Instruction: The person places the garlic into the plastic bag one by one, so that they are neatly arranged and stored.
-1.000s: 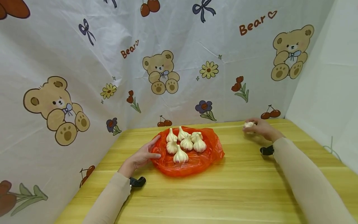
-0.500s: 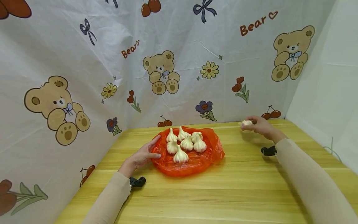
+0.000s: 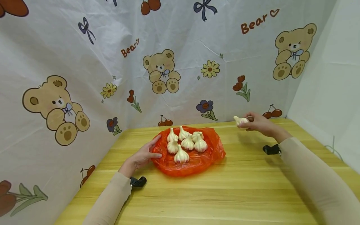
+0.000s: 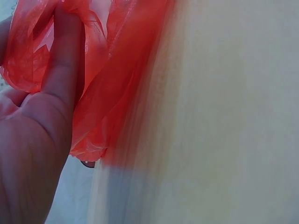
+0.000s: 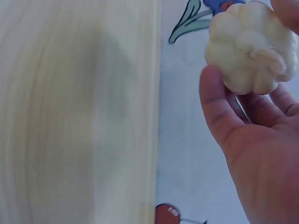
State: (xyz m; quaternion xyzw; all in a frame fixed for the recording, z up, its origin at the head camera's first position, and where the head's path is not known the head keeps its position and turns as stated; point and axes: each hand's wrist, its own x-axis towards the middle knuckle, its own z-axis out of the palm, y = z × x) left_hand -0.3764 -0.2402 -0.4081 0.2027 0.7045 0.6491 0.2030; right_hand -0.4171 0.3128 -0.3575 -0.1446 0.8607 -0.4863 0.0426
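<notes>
A red plastic bag (image 3: 182, 170) lies spread wide on the table, with several white garlic bulbs (image 3: 181, 156) grouped inside its rim. At the bag's left side, my left hand (image 3: 142, 156) holds the edge, thumb at the front and fingers farther back. In the left wrist view, red film (image 4: 117, 84) wraps round the fingers and partly hides them. Off to the right, near the table's back edge, my right hand (image 3: 260, 125) grips a single garlic bulb (image 3: 240, 121), its stem pointing left. The right wrist view shows the root end of that garlic bulb (image 5: 252, 51) between thumb and fingers.
The wooden table (image 3: 202, 200) meets a white sheet (image 3: 185, 106) printed with bears and flowers at the back and left. A plain white wall (image 3: 323, 103) stands on the right, with a thin cable (image 3: 333, 151) near it.
My right hand has lifted the garlic bulb and carried it slightly left, and the stem has turned into view. The left hand and the bag have stayed in place.
</notes>
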